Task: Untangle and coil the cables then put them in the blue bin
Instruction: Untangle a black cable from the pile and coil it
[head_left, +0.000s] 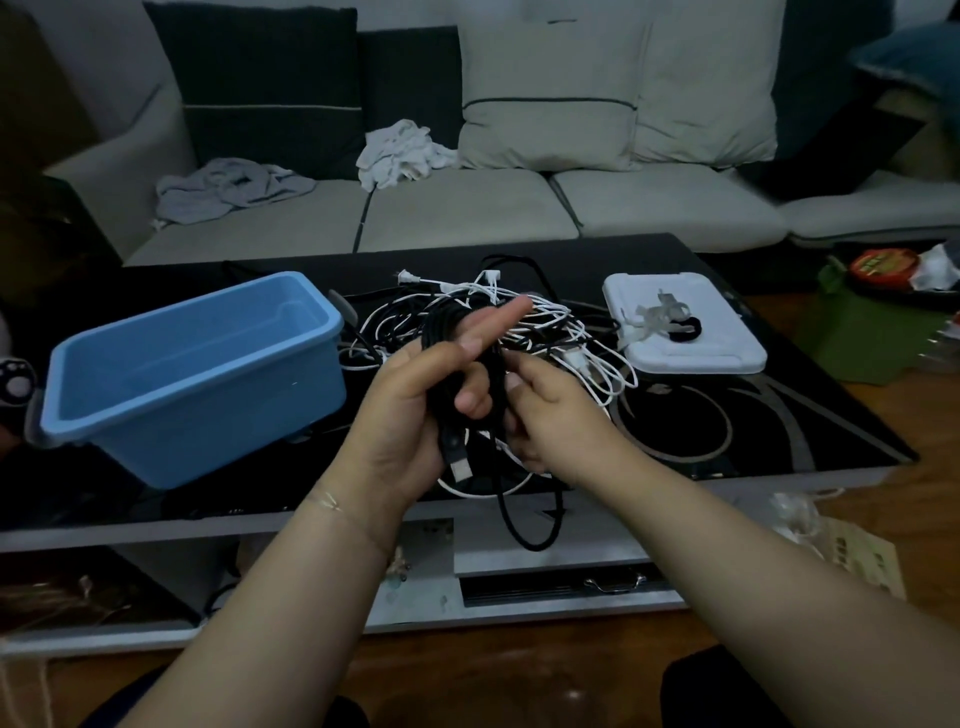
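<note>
Ahead of you stretches a pale sofa (467, 208) with cushions, and two crumpled cloths lie on its seat. In front of it stands the black glass coffee table (779, 415). On the table's left part sits the blue bin (192, 374), mouth up, with nothing visible inside. On the right part lies a white lid (685, 332), flat, with a few small ties and a dark loop on top. Between bin and lid sprawls the tangle of white cables (545, 332), mixed with dark ones, and one black loop hangs over the table's near edge.

Your left hand (415, 415) is raised above the tangle, gripping a coil of black cable (447, 353) wound around its fingers, index finger pointing out straight; a USB plug (460, 467) dangles below the palm. Your right hand (550, 415) sits just beside it, fingertips pinching a strand of the same black cable.
</note>
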